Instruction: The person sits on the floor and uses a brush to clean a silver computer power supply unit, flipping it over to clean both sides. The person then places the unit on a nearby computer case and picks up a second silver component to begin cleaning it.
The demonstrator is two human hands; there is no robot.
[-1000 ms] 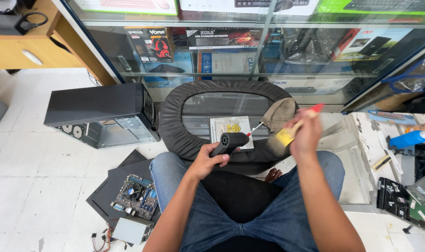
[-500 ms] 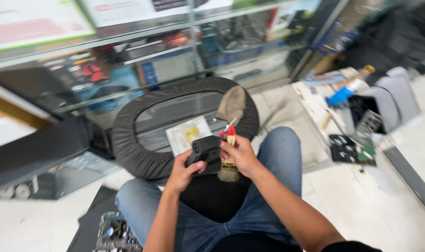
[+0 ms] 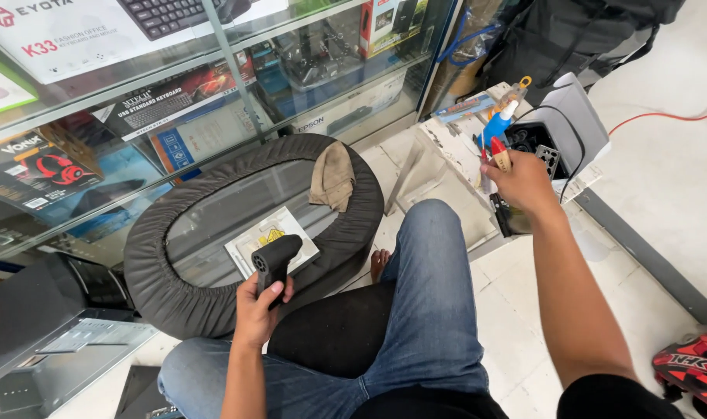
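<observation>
My left hand grips a small black handheld blower by its handle, its nozzle aimed left over the round black-rimmed tray. Inside the tray lies a flat silver part with a yellow label and a tan cloth hangs over its far rim. My right hand is stretched out to the right, shut on a brush with a red and yellow handle, close to a blue bottle and an open grey case.
A glass display cabinet with boxed keyboards and headsets stands behind the tray. A computer case lies at the left. A white panel lies by my knee. A red helmet sits at the lower right on the tiled floor.
My right hand has swung with the brush away from the blower out to the right, toward the grey case. My head has turned right. The left hand keeps the blower.
</observation>
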